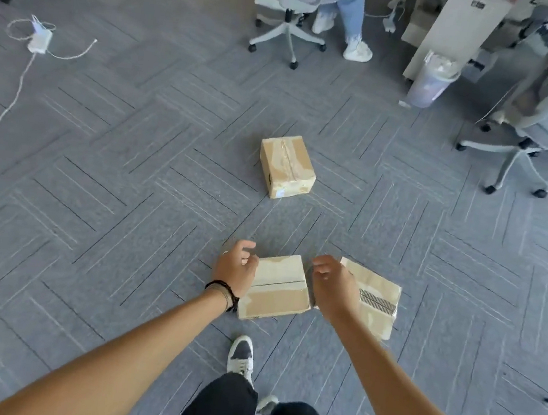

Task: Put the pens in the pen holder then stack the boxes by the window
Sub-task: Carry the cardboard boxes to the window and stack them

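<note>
Left hand [236, 266] and right hand [334, 283], both spread and empty, flanking the nearest box [276, 288], second box [377, 297] just right of it, third box [287, 166] well beyond; stacking pending, pens and holder unseen.

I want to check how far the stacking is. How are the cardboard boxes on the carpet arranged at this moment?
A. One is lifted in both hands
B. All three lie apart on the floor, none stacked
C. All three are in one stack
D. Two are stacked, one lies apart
B: the far box, the middle box between the open left hand and right hand, and the right box each lie singly on the carpet.
</note>
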Action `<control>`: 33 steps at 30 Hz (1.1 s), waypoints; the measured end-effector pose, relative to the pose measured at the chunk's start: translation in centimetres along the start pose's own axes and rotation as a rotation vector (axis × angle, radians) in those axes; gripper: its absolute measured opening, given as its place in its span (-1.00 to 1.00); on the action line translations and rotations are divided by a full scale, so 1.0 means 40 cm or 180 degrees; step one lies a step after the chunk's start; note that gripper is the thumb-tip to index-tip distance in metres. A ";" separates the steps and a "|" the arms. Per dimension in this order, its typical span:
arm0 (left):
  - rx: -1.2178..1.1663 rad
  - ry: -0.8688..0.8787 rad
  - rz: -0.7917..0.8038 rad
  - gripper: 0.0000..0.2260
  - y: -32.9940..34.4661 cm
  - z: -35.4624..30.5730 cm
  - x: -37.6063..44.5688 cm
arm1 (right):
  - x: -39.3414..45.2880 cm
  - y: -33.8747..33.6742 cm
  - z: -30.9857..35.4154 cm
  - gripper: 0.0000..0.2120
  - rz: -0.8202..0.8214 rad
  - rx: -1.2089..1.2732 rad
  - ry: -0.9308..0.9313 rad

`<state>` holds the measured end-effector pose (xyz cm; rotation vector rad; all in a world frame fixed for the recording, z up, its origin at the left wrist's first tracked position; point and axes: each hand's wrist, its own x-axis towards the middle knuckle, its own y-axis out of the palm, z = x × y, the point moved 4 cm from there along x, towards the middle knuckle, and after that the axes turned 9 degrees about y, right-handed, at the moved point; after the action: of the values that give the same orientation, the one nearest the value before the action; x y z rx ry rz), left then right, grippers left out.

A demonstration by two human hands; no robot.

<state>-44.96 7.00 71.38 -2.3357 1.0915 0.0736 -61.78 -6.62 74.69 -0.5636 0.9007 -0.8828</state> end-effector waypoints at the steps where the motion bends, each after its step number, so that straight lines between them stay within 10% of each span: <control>1: 0.0045 -0.0076 0.0012 -0.73 0.021 0.029 0.025 | 0.038 0.016 -0.016 -0.68 0.0036 -0.0048 0.0013; 24: 0.1138 -0.1028 0.0112 -0.04 0.638 1.112 0.541 | 0.916 0.892 -0.677 -0.13 0.0713 -0.1315 -0.0031; 33: 0.1046 -0.0873 0.0004 0.00 0.747 1.247 0.586 | 1.006 1.060 -0.782 0.04 0.0638 -0.1406 -0.0143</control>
<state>-42.03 0.59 9.08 -1.9641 0.8942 0.1937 -57.96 -19.92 9.86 -0.8523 1.0981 -0.4867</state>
